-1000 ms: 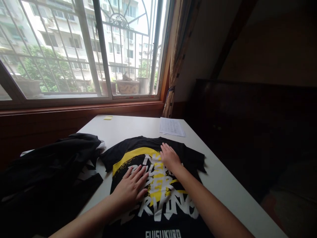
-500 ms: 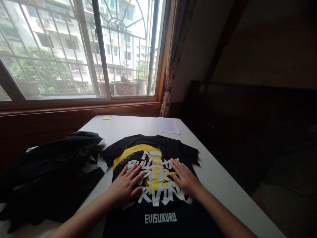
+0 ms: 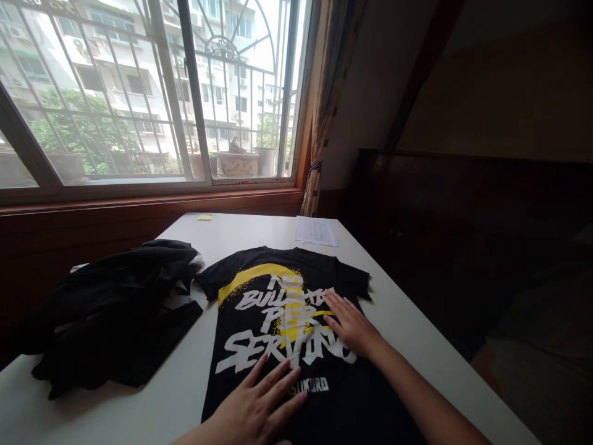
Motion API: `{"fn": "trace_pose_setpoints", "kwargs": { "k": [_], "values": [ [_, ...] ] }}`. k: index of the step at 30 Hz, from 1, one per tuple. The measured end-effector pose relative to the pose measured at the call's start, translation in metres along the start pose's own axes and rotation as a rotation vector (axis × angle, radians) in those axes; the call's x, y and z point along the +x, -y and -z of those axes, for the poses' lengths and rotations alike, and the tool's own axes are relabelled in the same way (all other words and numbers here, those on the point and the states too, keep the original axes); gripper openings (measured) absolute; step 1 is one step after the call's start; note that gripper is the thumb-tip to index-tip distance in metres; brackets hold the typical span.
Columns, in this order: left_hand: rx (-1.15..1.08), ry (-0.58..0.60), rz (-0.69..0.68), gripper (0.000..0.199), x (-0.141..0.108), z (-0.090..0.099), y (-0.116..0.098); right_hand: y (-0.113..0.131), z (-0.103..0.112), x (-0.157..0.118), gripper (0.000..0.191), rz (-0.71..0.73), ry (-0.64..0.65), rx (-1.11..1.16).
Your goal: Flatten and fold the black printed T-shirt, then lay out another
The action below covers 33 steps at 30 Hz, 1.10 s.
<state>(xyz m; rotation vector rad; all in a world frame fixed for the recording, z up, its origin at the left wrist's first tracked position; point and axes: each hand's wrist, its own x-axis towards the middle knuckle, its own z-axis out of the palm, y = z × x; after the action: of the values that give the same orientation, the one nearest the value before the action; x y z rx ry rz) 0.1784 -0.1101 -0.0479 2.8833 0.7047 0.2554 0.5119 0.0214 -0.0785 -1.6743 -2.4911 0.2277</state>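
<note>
A black T-shirt [image 3: 250, 364] with white lettering and a yellow print lies spread out on the white table [image 3: 430, 371], its collar end toward the window. My left hand [image 3: 259, 402] rests on the lower part of the shirt, fingers spread, covering part of the small bottom lettering. Flat against the right side of the large print lies my right hand [image 3: 349, 321], its fingers stretched out. Neither hand grips the cloth.
To the left is a heap of dark clothes [image 3: 125, 309] with some white showing. Papers [image 3: 317, 230] and a yellow sticky note [image 3: 205, 217] lie at the table's far end. Beyond stand a barred window [image 3: 222, 111] and a tied curtain [image 3: 315, 154].
My left hand has slid down the shirt toward me, uncovering the left part of the large lettering. My right hand has stayed almost in place.
</note>
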Motion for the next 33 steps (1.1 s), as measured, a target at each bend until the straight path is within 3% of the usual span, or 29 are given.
{"fn": "trace_pose_setpoints", "kwargs": {
  "k": [2, 7, 13, 17, 23, 27, 33],
  "values": [
    [0.004, -0.006, 0.011, 0.071, -0.005, 0.005, 0.001, -0.001, 0.002, -0.004, 0.066, 0.009, -0.002, 0.012],
    [0.068, -0.026, 0.186, 0.067, -0.039, 0.009, 0.017, -0.013, 0.011, -0.03, 0.063, 0.016, -0.001, 0.049],
    [0.219, -0.188, 0.417, 0.078, -0.102, -0.018, 0.032, -0.042, 0.012, -0.085, 0.064, -0.208, -0.043, 0.173],
    [0.252, -0.346, 0.572, 0.084, -0.128, -0.025, 0.025, -0.042, 0.01, -0.117, 0.063, -0.346, -0.105, 0.306],
    [0.061, -0.438, 0.589, 0.083, -0.121, -0.017, -0.003, -0.02, 0.021, -0.146, 0.076, -0.514, 0.016, 0.466],
    [-0.175, -0.427, 0.635, 0.08, -0.117, -0.029, -0.01, -0.014, 0.029, -0.157, 0.065, -0.554, 0.105, 0.513],
    [-0.479, -0.573, 0.769, 0.07, -0.115, -0.048, -0.009, -0.018, 0.025, -0.165, 0.048, -0.515, 0.006, 0.714]
  ]
}}
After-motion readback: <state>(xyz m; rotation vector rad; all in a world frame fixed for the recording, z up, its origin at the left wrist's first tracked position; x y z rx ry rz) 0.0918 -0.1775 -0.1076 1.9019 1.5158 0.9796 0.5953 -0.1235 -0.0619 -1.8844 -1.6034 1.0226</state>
